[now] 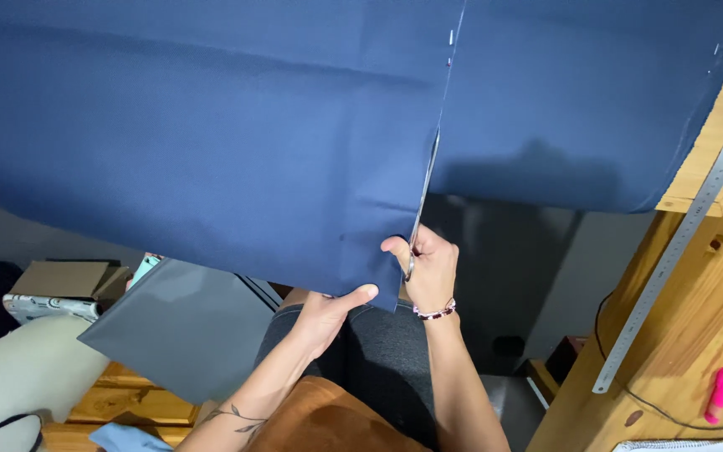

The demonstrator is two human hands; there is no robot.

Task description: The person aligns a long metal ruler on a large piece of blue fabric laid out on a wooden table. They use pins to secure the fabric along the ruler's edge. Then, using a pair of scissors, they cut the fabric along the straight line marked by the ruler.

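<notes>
A large navy blue cloth (211, 142) hangs over a wooden table edge and fills the upper view. A cut runs up it from the lower hem. My right hand (430, 269) is closed on a pair of scissors (423, 201) whose long blades point up along the cut line. My left hand (328, 316) pinches the lower edge of the cloth just left of the cut, thumb on top. Two pins (450, 48) sit in the cloth near the top of the line.
A long steel ruler (681, 230) lies on the wooden table (713, 326) at right, with a pink highlighter (720, 393) beside it. A grey sheet (182, 326) hangs at lower left near a cardboard box (60, 280). My lap is below.
</notes>
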